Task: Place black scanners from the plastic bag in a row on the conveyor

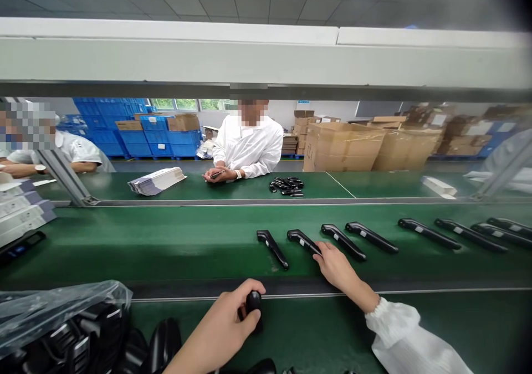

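My left hand (pixel 226 321) is closed around a black handheld device (pixel 253 306) just in front of the near edge of the green conveyor belt (pixel 166 241). My right hand (pixel 334 263) reaches onto the belt, and its fingertips touch the handle end of a black device (pixel 303 241) lying there. Another black device (pixel 272 247) lies to its left. Several more (pixel 369 236) lie in a row to the right, all angled the same way.
A clear bag of black parts (pixel 62 324) sits at my near left. Flat boxes (pixel 22 210) are stacked at the left. Across the belt, a person in white (pixel 249 147) has small black parts (pixel 286 185) and a leaflet stack (pixel 155 180). A beam (pixel 266 58) runs overhead.
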`<state>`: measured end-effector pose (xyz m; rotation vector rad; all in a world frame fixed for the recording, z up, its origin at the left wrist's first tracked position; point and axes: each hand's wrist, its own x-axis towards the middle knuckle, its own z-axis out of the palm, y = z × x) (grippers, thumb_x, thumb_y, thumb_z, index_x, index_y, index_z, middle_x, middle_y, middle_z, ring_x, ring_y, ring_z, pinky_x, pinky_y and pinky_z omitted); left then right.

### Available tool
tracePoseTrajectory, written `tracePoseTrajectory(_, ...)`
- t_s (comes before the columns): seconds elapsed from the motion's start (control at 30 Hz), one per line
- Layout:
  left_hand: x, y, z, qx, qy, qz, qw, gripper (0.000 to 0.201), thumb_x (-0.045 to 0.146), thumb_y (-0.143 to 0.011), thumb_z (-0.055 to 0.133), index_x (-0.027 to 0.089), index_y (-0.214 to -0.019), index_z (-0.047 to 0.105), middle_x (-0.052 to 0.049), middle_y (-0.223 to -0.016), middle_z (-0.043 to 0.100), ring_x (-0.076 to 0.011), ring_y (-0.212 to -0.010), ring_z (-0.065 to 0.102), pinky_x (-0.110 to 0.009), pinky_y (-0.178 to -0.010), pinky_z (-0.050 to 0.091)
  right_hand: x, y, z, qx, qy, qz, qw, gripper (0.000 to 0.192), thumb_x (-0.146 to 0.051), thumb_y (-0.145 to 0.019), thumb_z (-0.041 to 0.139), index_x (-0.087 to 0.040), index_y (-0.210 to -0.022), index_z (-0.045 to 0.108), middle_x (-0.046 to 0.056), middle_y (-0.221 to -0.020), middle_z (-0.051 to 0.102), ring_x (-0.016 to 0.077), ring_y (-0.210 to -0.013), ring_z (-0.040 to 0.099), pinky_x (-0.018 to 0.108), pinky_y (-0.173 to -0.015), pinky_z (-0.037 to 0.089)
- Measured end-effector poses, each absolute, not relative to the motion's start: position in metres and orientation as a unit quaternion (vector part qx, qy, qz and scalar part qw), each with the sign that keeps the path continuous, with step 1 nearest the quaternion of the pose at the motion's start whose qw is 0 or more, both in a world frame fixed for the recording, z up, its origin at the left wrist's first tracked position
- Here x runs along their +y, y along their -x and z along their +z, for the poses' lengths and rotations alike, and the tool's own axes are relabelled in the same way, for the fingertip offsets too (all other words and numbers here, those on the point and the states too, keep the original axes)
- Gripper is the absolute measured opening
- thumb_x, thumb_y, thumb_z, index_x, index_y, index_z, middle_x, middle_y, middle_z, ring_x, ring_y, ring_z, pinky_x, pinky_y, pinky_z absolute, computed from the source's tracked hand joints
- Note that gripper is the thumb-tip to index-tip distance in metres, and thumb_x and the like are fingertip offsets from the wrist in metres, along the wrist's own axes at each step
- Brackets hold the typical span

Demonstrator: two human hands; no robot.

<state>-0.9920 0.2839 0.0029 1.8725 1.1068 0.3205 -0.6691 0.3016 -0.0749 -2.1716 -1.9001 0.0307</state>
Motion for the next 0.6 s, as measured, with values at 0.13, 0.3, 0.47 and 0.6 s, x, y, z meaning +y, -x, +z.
tracePoseTrajectory(0.13,0.29,0.986,0.001,0.423,-0.648,0.275,0.571,0.023,0.04,-0.081,0.063,0.025,-0.092,0.048,0.003,-0.082,0.053,-0.0145,-0.071,0.055,-0.027,-0.07,0.046,0.314,0.658,-0.069,-0.648,0.75,0.001,0.135,0.035,-0.03,-0.097,0.045,-0.007,-0.12,0.06,0.019,-0.109,0.064,0.03,-0.1,0.062,0.037,-0.085,0.048)
tracePoseTrajectory(0.3,0.288,0.982,0.002,0.429,-0.461,0.415,0.657,0.041,0.044,-0.074,0.075,0.024,-0.103,0.054,-0.003,-0.117,0.056,-0.0232,-0.108,0.06,-0.034,-0.093,0.052,0.297,0.695,-0.049,-0.649,0.696,-0.019,0.307,0.039,-0.043,-0.097,0.046,-0.017,-0.122,0.06,0.016,-0.124,0.059,0.0327,-0.117,0.052,0.046,-0.098,0.042)
tracePoseTrajectory(0.47,0.276,0.97,-0.003,0.373,-0.43,0.474,0.672,0.045,0.05,-0.073,0.077,0.023,-0.104,0.058,-0.004,-0.112,0.061,-0.0261,-0.116,0.057,-0.034,-0.097,0.051,0.253,0.785,-0.025,-0.672,0.469,0.314,0.48,0.025,-0.045,-0.087,0.065,-0.024,-0.099,0.067,0.004,-0.097,0.065,0.0195,-0.084,0.06,0.03,-0.075,0.05)
tracePoseTrajectory(0.6,0.263,0.963,0.001,0.364,-0.551,0.428,0.617,0.033,0.049,-0.081,0.07,0.025,-0.098,0.056,-0.002,-0.099,0.062,-0.0205,-0.101,0.061,-0.028,-0.09,0.051,0.236,0.818,-0.017,-0.558,0.405,0.357,0.63,0.019,-0.043,-0.087,0.065,-0.024,-0.088,0.068,0.003,-0.094,0.063,0.0195,-0.088,0.059,0.03,-0.078,0.049)
